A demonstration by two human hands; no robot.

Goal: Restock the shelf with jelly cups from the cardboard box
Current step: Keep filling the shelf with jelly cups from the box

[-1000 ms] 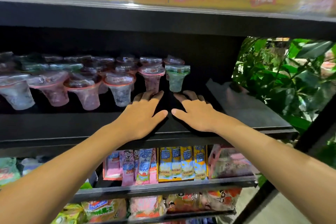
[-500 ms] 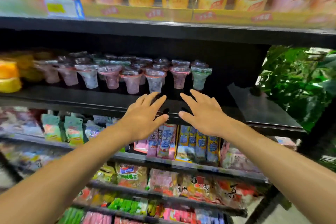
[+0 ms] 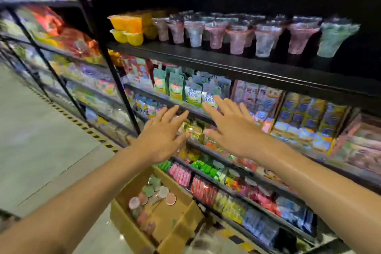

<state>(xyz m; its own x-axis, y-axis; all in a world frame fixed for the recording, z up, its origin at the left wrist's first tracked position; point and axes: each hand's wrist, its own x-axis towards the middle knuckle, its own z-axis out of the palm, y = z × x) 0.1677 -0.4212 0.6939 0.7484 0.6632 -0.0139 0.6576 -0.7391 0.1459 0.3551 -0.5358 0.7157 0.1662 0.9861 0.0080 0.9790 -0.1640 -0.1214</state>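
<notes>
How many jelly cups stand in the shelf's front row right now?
9 in the front row, running from beside the yellow packs rightward to the green cup. More stand behind, blurred and partly hidden.

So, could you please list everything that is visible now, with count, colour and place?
jelly cups on shelf: a row, exact count unclear, pink, clear and green, upper black shelf
yellow cups: several, yellow-orange, left end of the same shelf
cardboard box: one, brown, on the floor below
jelly cups in box: several, pink and green lids
snack packs: many, mixed colours, lower shelves
left hand: open, empty
right hand: open, empty
</notes>
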